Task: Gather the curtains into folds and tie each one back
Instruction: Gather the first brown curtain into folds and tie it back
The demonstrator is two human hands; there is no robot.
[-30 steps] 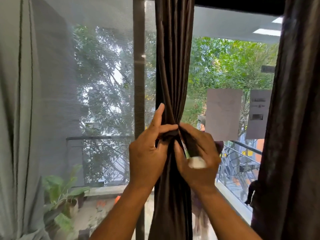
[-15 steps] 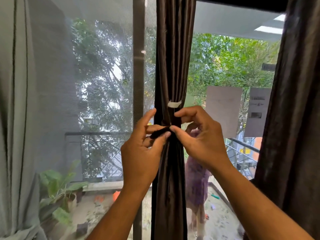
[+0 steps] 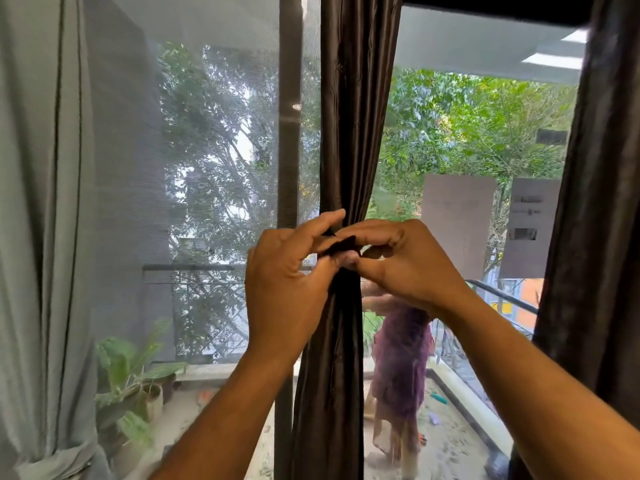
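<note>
From the head view, the dark brown curtain [image 3: 346, 133] hangs gathered into a narrow column of folds just right of the window post [image 3: 289, 133], cinched at about the middle of the picture. Both hands meet there, close together at the cinch. The left hand [image 3: 287, 282] curls its fingers and thumb around the bunched cloth and pinches the dark tie-back strap [image 3: 343, 244] against it, with the forefinger stretched out along the top. The right hand [image 3: 408, 268] comes in from the other side, its fingertips pinching the strap's free end — likely so one hand can keep the folds from spreading while the other fastens the strap. How the strap closes cannot be told; the fingers cover it.

This curtain looks nearly tied. A pale grey curtain [image 3: 45, 237] hangs at the far left, bunched low down, and another dark curtain [image 3: 602, 237] fills the right edge, hanging loose as far as can be seen — probably the next to be gathered.

Beyond the glass are a potted plant [image 3: 135, 379], trees, and a person in purple [image 3: 401, 358] on the balcony.
</note>
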